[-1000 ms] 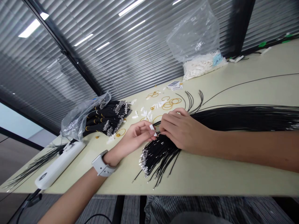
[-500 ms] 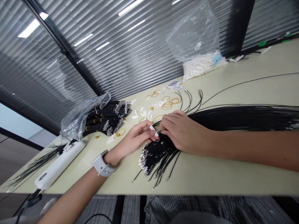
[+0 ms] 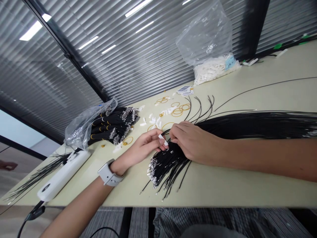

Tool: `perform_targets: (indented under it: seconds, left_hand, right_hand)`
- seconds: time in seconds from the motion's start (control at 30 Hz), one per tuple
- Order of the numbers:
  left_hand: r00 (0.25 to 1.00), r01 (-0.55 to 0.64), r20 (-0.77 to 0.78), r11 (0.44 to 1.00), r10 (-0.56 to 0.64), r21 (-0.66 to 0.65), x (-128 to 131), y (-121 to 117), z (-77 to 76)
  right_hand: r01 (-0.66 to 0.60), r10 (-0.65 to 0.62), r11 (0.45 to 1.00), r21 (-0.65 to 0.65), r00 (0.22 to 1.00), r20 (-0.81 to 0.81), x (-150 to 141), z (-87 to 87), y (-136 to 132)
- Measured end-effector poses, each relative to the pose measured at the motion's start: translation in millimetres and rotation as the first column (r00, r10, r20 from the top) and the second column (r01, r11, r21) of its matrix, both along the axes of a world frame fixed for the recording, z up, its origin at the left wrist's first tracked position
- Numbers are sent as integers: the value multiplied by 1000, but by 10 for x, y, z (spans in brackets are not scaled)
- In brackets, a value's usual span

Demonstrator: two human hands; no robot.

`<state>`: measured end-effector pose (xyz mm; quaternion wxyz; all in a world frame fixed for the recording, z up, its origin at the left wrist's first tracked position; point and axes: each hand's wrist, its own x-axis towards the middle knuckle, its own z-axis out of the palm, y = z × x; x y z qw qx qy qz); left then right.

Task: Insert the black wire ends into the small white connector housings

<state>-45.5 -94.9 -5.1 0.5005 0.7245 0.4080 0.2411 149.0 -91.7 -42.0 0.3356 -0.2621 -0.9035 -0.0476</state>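
My left hand (image 3: 146, 147), with a grey watch on the wrist, pinches a small white connector housing (image 3: 163, 140) between thumb and fingers. Close on its right, my right hand (image 3: 189, 137) is closed on a thin black wire, its fingertips almost at the housing; whether the wire's end sits inside it I cannot make out. Below both hands fans out a thick bundle of black wires (image 3: 170, 165) with silver crimped ends. The bundle runs on to the right, under my right hand and behind the forearm.
White housings (image 3: 155, 121) and yellow rubber bands (image 3: 177, 112) lie scattered behind my hands. At the left are tied wire bundles (image 3: 111, 125) in a plastic bag and a white power strip (image 3: 64, 175). A bag of white housings (image 3: 215, 69) stands against the blinds.
My right hand has shifted very slightly down, and the loose wire ends behind it have moved a little. Another person's hand has appeared at the left edge. My left hand stays in place.
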Motion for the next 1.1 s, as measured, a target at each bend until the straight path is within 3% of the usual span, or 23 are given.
perform_targets:
  seconds: [0.1, 0.27, 0.4, 0.6, 1.1]
  left_hand:
    - [1000, 2, -10, 1000, -2, -5, -19, 8, -3]
    - [1000, -25, 13, 1000, 25, -13, -73, 4, -22]
    - [995, -87, 53, 996, 88, -10, -61, -8, -20]
    - [993, -93, 75, 996, 93, -6, -32, -15, 7]
    - [996, -10, 93, 1000, 8, 28, -17, -41, 30]
  right_hand:
    - [-15, 15, 1000, -15, 1000, -17, -2, 1, 1]
    - [111, -126, 961, -255, 991, -41, 31, 28, 24]
    - [-11, 5, 999, -52, 993, -118, 40, 11, 37]
    - [-25, 25, 983, 179, 1000, 1, 53, -3, 18]
    - [-13, 8, 991, 133, 999, 38, 68, 18, 7]
